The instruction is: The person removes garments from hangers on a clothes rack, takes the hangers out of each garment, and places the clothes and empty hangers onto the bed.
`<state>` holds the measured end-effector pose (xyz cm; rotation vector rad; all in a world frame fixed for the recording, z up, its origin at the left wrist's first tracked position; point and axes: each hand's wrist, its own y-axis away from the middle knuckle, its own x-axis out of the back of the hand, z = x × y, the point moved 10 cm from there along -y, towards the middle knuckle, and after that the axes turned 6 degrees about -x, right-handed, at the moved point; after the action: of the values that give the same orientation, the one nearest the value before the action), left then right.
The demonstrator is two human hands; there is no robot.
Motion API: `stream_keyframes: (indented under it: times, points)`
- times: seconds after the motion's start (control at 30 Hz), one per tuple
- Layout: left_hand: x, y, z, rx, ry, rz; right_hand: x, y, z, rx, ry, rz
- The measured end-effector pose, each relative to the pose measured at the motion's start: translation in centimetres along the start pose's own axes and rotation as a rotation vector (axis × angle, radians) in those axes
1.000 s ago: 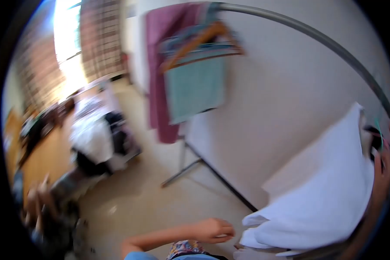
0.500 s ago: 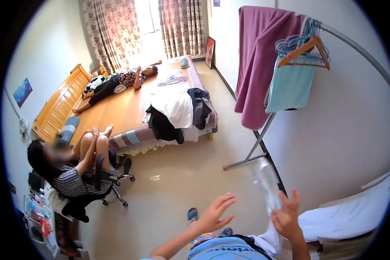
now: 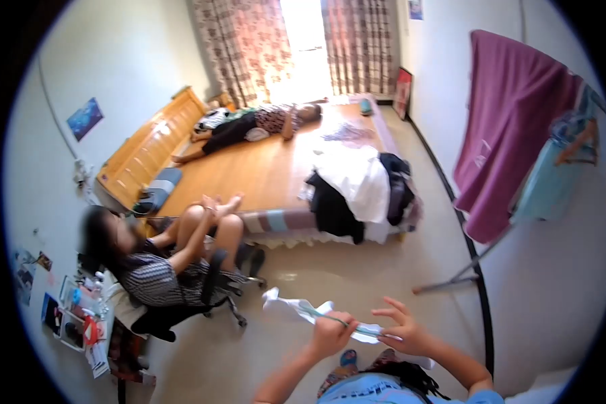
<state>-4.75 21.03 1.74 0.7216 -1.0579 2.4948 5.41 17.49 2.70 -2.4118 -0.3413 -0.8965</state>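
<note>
A white garment [image 3: 291, 308] is held up in front of my waist. Along it runs a thin teal bar that looks like a clothes hanger [image 3: 365, 330]. My left hand [image 3: 333, 334] is closed round the hanger and the bunched cloth. At the hanger's other end, my right hand [image 3: 409, 330] pinches it with the thumb and lower fingers, while its upper fingers are spread. Much of the garment is folded together, so its kind cannot be made out.
A person sits on a swivel chair [image 3: 215, 283] at left; another lies on the bed [image 3: 215, 178]. White and dark clothes [image 3: 353, 178] are heaped on the bed's near corner. At right, a drying rack holds a purple cloth [image 3: 505, 128] and hangers [image 3: 579, 145].
My view has turned left. The white garment has swung from my right side to the front, and my left hand, open before, has closed on it and the hanger.
</note>
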Motion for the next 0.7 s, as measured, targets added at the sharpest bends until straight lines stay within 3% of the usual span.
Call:
stream_keyframes:
  times: [0.13, 0.33, 0.4, 0.5, 0.57, 0.6, 0.63, 0.7]
  points:
    - [2.0, -2.4, -1.7, -0.074, -0.1, -0.036, -1.8, -3.2, 3.8, 0.05, 0.066, -0.076]
    - [2.6, -7.0, -8.2, 0.029, -0.251, -0.071, -2.5, -9.5, 9.7, 0.167, 0.181, -0.148]
    - [3.4, -8.9, -11.0, 0.078, -0.304, -0.005, -1.1, -12.2, 12.1, 0.23, 0.284, -0.119]
    - [5.3, -11.1, -16.7, 0.332, -0.314, 0.087, 2.2, -16.3, 17.1, 0.255, 0.391, -0.079]
    - [7.3, -11.8, -20.3, 0.501, -0.25, 0.238, 4.8, -18.6, 20.1, 0.297, 0.5, 0.02]
    - [9.1, -12.5, -20.7, 0.405, -0.33, 0.372, 6.1, -19.4, 21.6, 0.318, 0.541, 0.077]
    - [10.1, -10.1, -24.5, 0.667, -0.03, 0.549, 8.1, -20.8, 22.7, 0.285, 0.54, 0.127]
    - [10.9, -9.0, -28.5, 0.632, 0.449, 0.951, 10.5, -23.4, 24.3, 0.264, 0.521, 0.205]
